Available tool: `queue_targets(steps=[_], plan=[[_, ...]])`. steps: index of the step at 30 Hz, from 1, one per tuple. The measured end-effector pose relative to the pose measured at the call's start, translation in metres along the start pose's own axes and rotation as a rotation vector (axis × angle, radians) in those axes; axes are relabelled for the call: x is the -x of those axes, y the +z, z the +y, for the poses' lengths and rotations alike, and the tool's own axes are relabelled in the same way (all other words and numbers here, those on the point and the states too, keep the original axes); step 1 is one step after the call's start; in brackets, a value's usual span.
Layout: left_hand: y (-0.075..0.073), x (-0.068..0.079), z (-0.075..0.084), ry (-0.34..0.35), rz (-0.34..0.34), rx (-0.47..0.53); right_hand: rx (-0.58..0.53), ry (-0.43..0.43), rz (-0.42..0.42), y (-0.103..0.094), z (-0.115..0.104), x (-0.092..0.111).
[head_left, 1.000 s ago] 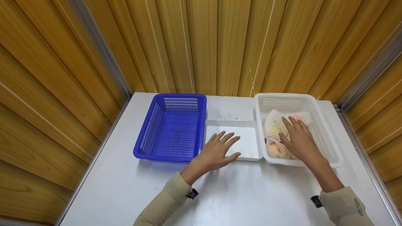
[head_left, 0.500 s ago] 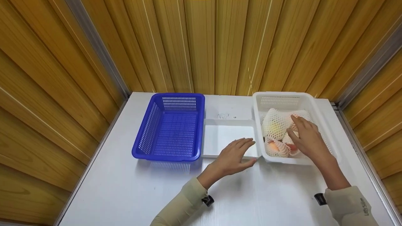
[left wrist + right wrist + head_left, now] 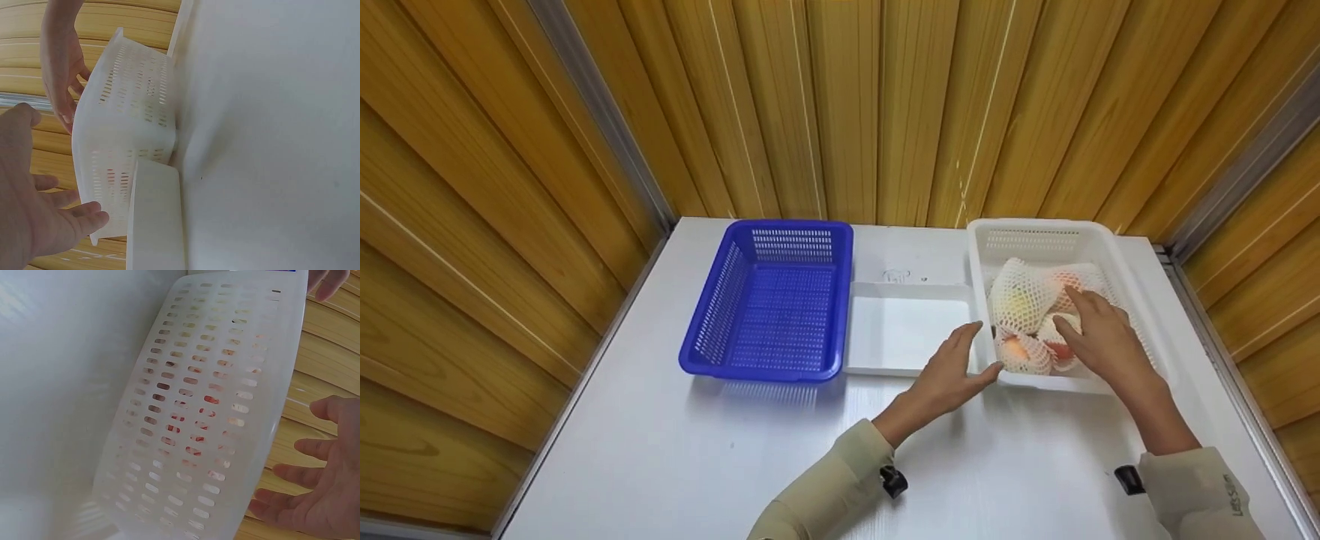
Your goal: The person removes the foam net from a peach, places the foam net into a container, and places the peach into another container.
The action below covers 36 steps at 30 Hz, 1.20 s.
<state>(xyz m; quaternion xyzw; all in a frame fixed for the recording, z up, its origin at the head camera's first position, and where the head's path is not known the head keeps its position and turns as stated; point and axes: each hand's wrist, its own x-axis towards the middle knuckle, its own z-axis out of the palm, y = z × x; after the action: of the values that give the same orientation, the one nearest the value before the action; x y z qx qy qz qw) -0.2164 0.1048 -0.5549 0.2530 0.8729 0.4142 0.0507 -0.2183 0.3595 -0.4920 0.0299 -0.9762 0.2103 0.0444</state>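
Note:
In the head view, my right hand (image 3: 1102, 334) hovers over the white basket (image 3: 1125, 262), fingers spread and loosely bent, holding nothing. Inside lie several fruits in white foam nets: a yellowish one (image 3: 1020, 300) at the left, an orange-red one (image 3: 1023, 354) at the front, a red one (image 3: 1057, 346) beside it and a pinkish one (image 3: 1072, 281) behind. My left hand (image 3: 949, 371) is at the basket's left front corner, thumb and fingers apart, nothing between them. The left wrist view shows my left hand (image 3: 50, 208) beside the basket wall (image 3: 121, 129).
A shallow white tray (image 3: 911, 372) sits between the white basket and a blue basket (image 3: 840, 300) on the left. All stand on a white table (image 3: 660, 450), with wood-patterned panels (image 3: 915, 112) behind and at both sides.
My left hand has moved right, from over the tray to the white basket's corner. My right hand has shifted slightly right and toward me, uncovering the red fruit.

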Motion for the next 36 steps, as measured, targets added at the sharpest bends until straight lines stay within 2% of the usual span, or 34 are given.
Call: queue_targets(steps=[5, 9, 15, 20, 24, 29, 36], plan=[[0.010, -0.012, 0.003, -0.112, 0.014, 0.169, 0.008, 0.044, -0.032, 0.000, 0.005, -0.001], [0.019, -0.017, 0.002, -0.173, 0.006, 0.268, 0.006, 0.083, -0.063, 0.001, 0.009, 0.001], [0.026, -0.020, 0.005, -0.175, -0.001, 0.369, 0.001, 0.113, -0.113, 0.002, 0.012, 0.000], [0.025, -0.025, 0.008, -0.218, 0.003, 0.500, -0.013, 0.156, -0.174, 0.003, 0.013, -0.006], [0.025, -0.028, 0.008, -0.247, 0.006, 0.549, -0.009, 0.178, -0.205, 0.004, 0.014, -0.009], [0.026, -0.029, 0.010, -0.241, 0.010, 0.601, -0.007, 0.185, -0.222, 0.007, 0.016, -0.012], [0.024, -0.027, 0.008, -0.257, 0.015, 0.651, -0.043, 0.228, -0.315, 0.011, 0.017, -0.020]])
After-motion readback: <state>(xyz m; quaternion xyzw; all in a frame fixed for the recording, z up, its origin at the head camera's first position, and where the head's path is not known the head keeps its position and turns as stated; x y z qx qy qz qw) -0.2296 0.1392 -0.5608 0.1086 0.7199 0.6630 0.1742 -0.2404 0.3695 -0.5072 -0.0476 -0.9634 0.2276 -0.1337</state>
